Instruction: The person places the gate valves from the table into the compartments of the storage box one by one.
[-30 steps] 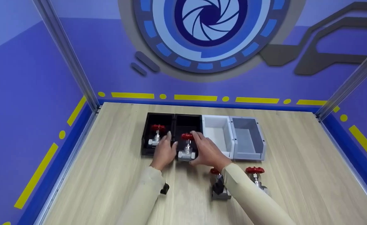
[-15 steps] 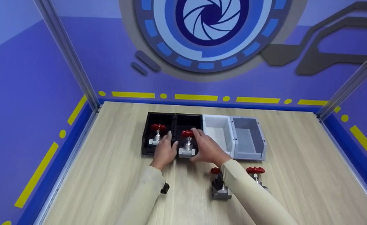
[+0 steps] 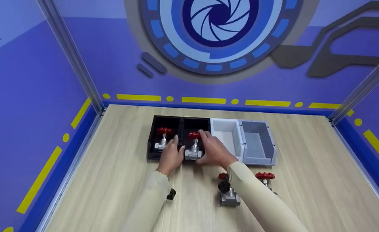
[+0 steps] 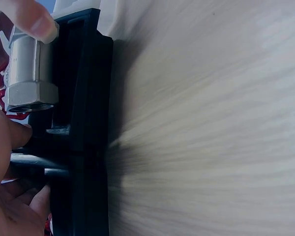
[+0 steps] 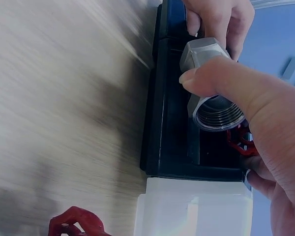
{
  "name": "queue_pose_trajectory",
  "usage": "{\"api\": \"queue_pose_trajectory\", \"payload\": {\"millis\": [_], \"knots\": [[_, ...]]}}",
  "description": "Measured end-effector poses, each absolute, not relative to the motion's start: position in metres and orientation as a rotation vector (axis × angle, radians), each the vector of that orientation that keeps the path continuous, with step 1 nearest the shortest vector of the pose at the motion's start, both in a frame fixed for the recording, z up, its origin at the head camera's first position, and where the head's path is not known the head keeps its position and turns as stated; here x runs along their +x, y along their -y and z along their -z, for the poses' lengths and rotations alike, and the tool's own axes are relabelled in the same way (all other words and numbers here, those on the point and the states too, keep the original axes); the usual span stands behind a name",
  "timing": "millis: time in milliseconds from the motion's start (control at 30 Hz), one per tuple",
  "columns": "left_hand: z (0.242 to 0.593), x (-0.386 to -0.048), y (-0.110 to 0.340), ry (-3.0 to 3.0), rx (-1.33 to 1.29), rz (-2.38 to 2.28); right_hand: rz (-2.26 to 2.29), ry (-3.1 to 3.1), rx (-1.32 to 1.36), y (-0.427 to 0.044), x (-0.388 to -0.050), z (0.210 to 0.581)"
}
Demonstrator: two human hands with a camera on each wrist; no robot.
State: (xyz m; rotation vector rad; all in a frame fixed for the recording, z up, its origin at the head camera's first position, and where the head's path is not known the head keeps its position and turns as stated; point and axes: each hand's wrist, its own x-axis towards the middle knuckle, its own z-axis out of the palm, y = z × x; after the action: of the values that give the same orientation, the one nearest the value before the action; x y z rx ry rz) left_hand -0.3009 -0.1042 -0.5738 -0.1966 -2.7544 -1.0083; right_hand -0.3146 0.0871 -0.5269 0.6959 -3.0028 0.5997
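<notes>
The right hand (image 3: 216,151) holds a red-wheeled valve (image 3: 193,155) at the mouth of the inner black bin (image 3: 195,124); the left hand (image 3: 171,158) pinches the divider (image 3: 181,127) on that bin's left; the valve may knock the bin's front lip (image 5: 155,132) if carried low, or slip if the thumb loosens on smooth metal; the left thumb narrows the bin's left side, the white bin (image 3: 225,130) adjoins its right; room to move seems widest over the bench (image 3: 189,199) before it, short of two other valves (image 3: 230,199) at its front right.

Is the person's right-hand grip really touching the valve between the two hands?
Touching. The right wrist view shows the right-hand grip with its thumb laid across the metal body of the valve.
</notes>
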Motion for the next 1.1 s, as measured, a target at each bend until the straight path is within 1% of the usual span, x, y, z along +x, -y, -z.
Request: {"api": "queue_pose_trajectory", "payload": {"millis": [667, 1100], "knots": [[0.576, -0.302, 0.104, 2.748, -0.208, 0.988, -0.667, 3.018, 0.602, -0.086, -0.323, 0.526], [0.576, -0.301, 0.103, 2.731, -0.206, 0.986, -0.697, 3.003, 0.622, -0.088, -0.327, 0.530]]}}
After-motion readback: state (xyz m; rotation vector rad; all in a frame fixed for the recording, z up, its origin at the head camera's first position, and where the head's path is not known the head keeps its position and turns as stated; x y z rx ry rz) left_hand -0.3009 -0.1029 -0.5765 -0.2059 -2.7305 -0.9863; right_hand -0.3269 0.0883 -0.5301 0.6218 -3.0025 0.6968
